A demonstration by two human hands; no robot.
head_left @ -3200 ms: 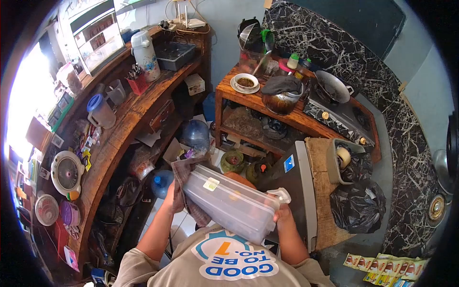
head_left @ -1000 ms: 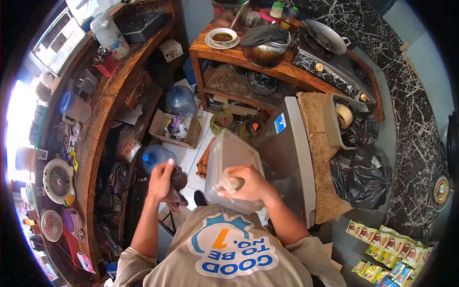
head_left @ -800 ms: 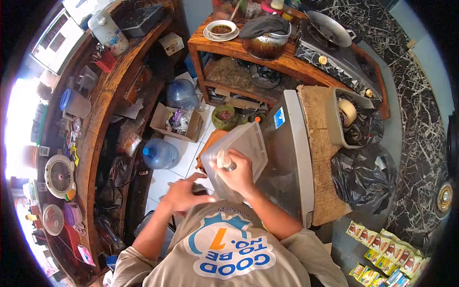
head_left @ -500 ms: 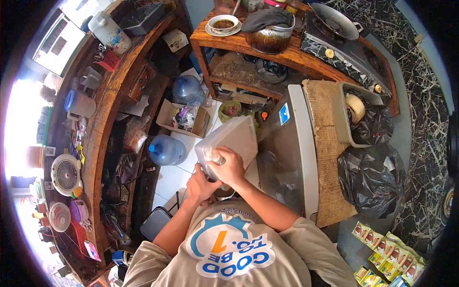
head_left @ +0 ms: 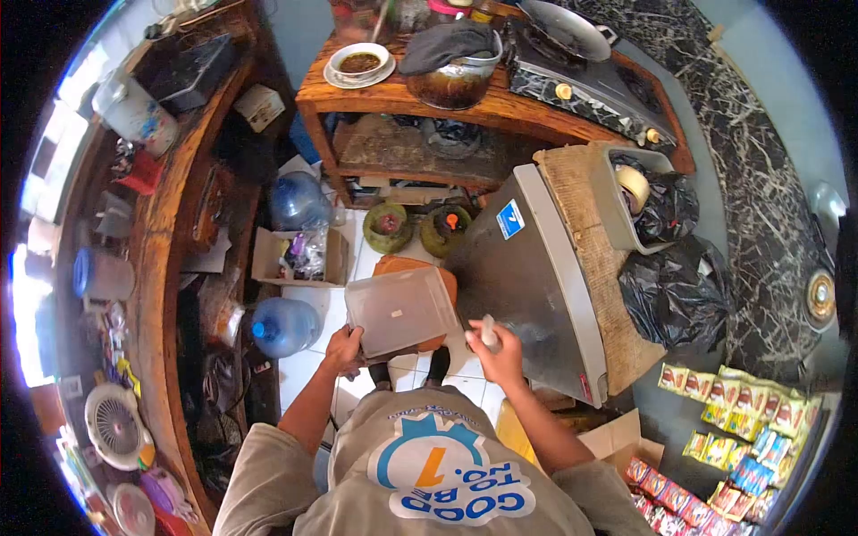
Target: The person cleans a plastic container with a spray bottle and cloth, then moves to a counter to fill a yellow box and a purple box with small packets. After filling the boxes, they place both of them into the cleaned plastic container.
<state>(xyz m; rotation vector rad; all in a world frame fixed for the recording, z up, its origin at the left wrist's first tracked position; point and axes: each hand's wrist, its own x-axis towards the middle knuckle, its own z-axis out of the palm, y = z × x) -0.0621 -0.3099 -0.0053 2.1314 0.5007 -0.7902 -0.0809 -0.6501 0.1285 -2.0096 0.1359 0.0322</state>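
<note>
My left hand (head_left: pixel 343 351) grips the near left corner of a translucent plastic box (head_left: pixel 393 313), thumb along the rim. The box is held in front of my body, and a broad flat face of it shows with a small pale patch on it. My right hand (head_left: pixel 499 359) is apart from the box, off to its right. Its fingers are closed around a small whitish, roughly cylindrical thing (head_left: pixel 489 332), whose kind I cannot tell. Under the box, partly hidden, shows an orange-brown seat-like surface (head_left: pixel 450 290).
A fridge (head_left: pixel 527 277) stands close on the right, with black plastic bags (head_left: pixel 675 290) and a grey bin (head_left: pixel 617 201) on top. Ahead are two green gas cylinders (head_left: pixel 388 228) and a wooden table (head_left: pixel 313 89). Blue water jugs (head_left: pixel 284 327) and an open carton (head_left: pixel 268 255) stand left.
My right hand has come away from the box and moved right with the whitish thing. The box has been turned, so its flat face shows. My view has shifted to the right.
</note>
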